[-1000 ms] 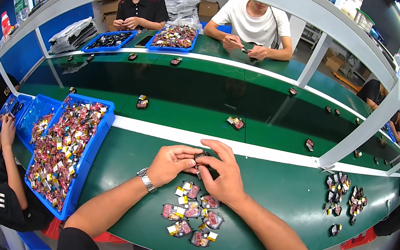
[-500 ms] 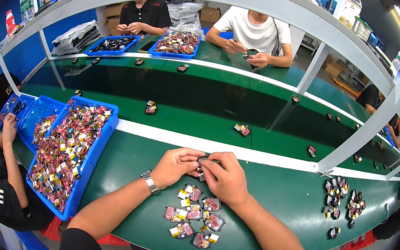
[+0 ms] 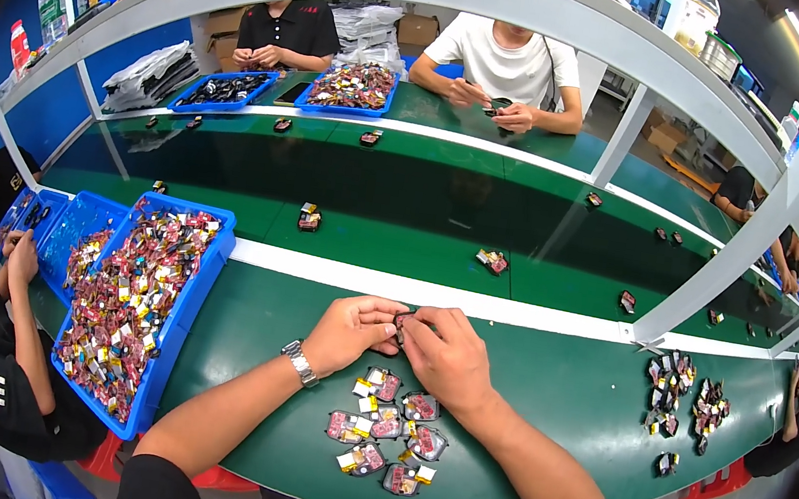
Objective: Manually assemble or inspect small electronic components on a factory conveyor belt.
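My left hand [image 3: 351,334], with a metal-banded watch on its wrist, grips a small black casing with a red circuit board [image 3: 401,321]. From the other side my right hand [image 3: 451,357] closes its fingers on the same casing, covering much of it. Just below the hands, several similar open casings [image 3: 386,422] lie loosely grouped on the green tabletop [image 3: 267,333]. They have dark rims, red boards and white-and-yellow battery pieces.
At my left stands a blue tray [image 3: 165,360] heaped with red boards. More casings [image 3: 669,386] cluster on the right. Beyond a white rail [image 3: 395,283], spaced casings [image 3: 492,261] lie on a green belt. A grey post [image 3: 719,276] rises at right; co-workers sit around.
The pale piece that hung below the casing between my hands no longer shows. My right fingers have shifted slightly over the casing. Casings on the belt have moved a little rightward.
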A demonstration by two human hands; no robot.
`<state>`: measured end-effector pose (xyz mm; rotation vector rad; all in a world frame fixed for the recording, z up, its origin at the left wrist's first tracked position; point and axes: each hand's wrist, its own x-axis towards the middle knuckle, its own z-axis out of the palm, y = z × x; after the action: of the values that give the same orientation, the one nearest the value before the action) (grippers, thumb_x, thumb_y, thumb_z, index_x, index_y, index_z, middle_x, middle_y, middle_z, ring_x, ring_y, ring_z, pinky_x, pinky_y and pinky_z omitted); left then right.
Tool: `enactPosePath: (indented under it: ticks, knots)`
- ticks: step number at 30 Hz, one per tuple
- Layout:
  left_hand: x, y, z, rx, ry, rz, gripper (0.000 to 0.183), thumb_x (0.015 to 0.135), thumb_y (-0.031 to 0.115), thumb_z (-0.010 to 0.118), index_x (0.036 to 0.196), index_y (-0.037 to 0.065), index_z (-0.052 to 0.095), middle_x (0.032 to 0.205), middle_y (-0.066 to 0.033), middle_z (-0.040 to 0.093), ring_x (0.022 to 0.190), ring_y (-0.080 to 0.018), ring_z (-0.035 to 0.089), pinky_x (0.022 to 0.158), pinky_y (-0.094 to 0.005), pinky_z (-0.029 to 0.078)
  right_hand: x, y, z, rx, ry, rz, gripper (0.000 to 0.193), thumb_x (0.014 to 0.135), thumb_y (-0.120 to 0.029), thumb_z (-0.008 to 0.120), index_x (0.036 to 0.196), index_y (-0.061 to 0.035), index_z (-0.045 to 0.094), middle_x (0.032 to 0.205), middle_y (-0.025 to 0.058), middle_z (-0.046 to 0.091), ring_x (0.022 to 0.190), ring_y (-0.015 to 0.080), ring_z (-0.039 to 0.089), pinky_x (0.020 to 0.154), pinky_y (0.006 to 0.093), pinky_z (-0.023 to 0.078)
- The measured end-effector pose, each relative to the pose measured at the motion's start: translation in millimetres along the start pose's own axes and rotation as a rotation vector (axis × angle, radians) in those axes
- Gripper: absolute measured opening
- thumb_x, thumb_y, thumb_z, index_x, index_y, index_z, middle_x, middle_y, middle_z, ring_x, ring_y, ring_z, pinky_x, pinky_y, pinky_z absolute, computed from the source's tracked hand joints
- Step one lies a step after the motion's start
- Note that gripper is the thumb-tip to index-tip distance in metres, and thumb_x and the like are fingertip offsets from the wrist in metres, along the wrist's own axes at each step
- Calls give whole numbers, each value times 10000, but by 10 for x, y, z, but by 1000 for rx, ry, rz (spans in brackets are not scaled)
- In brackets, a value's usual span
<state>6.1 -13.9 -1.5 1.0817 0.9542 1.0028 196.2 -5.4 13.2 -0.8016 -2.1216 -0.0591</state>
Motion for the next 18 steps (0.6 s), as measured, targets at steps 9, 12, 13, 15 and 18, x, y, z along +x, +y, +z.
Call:
enactPosePath:
  ticks: [9,12,13,15,18]
  knots:
    - [3,-25,1,-46,41,63,310,949,3,564,1253,-59,563,1120,-131,677,903,-156,686,805,-278,587,-3,-19,7,113,-35,72,185,778,18,703,951,-45,717,1032,90,618,878,248,625,709,332,548]
    - [21,-26,35,-10,66,93,282,951,23,577,1222,-55,577,1124,-130,677,893,-155,686,786,-269,586,-44,54,45,219,-55,87,201,798,12,660,983,-44,712,1080,94,592,922,252,621,743,332,545]
    - [21,-25,45,0,76,100,268,953,27,579,1207,-58,583,1115,-130,680,904,-147,682,768,-261,586,-51,82,51,215,-50,87,201,798,12,660,983,-44,712,1080,94,592,922,252,621,743,332,545]
    - [17,-33,27,17,90,113,254,956,31,581,1193,-61,589,1106,-130,684,915,-140,678,751,-252,586,-37,152,79,475,-67,189,182,808,13,651,973,-41,706,1055,100,610,922,261,633,763,327,542]
    - [28,-80,-36,36,144,120,237,942,37,605,1163,-47,600,998,-100,711,820,-126,684,684,-235,567,73,494,-36,300,59,269,151,797,-3,653,939,-38,690,1004,115,644,945,297,637,844,382,519]
